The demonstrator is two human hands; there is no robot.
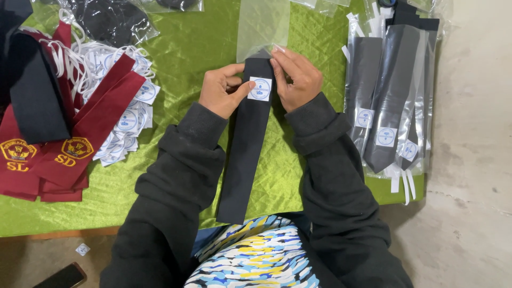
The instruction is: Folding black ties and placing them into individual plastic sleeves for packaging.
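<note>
Both hands, left (pixel 221 93) and right (pixel 296 80), pinch flat black tie (pixel 245 154), clear sleeve (pixel 263 26).

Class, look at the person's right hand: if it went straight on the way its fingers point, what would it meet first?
The right hand points up and away, so it would likely first meet the clear plastic sleeve at the dark tie's tip; depth is uncertain.
</note>
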